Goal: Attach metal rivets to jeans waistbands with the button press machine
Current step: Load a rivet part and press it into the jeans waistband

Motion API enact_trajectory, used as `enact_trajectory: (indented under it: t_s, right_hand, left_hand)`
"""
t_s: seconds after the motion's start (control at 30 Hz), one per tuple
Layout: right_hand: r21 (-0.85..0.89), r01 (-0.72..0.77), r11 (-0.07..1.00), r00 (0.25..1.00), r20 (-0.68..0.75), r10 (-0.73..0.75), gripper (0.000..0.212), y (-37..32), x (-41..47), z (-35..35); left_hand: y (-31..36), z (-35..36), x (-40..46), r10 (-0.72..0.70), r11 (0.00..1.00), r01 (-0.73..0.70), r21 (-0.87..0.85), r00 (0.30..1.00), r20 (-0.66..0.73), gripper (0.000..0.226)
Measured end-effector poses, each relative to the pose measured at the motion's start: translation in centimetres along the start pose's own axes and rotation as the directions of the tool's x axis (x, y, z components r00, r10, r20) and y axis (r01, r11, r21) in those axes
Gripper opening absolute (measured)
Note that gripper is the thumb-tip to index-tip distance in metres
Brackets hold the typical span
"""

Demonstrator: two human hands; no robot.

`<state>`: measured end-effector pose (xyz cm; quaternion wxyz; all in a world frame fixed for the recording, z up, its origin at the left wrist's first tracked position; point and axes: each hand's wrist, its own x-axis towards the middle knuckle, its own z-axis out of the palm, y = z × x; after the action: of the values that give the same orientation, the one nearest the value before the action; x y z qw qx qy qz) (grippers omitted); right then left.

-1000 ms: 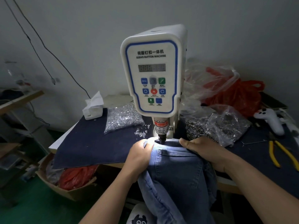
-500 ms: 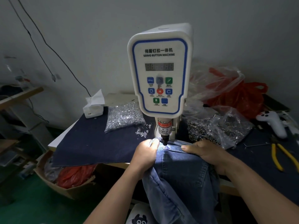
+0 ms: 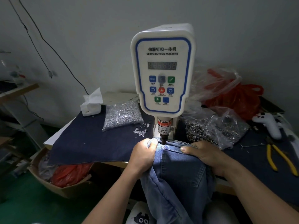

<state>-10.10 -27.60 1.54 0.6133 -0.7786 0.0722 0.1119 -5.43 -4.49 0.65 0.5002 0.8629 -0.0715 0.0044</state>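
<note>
Denim jeans [image 3: 178, 172] felt soft and floppy; my left hand [image 3: 143, 156] pinched the waistband beside the press head [image 3: 163, 138], right hand [image 3: 205, 155] gripping opposite.

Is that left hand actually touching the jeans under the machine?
Touching. The head view shows the left hand with its fingers curled round a bunched fold of the jeans waistband, right beside the press head.

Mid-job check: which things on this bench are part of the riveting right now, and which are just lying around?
In use:
- button press machine
- jeans, waistband under the punch
- left hand, gripping the waistband
- right hand, holding the jeans
- bag of silver rivets
- bag of dark metal parts

Lying about:
- yellow pliers
- tissue pack
- white controller
- red plastic bags
</note>
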Motion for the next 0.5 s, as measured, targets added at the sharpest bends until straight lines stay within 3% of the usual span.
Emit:
enact_trajectory:
  t_s: [0.5]
  right_hand:
    - [0.006, 0.007, 1.0, 0.999, 0.035, -0.007, 0.036, 0.13, -0.24, 0.02]
  left_hand:
    - [-0.53, -0.05, -0.01, 0.014, 1.0, -0.014, -0.002, 1.0, 0.015, 0.045]
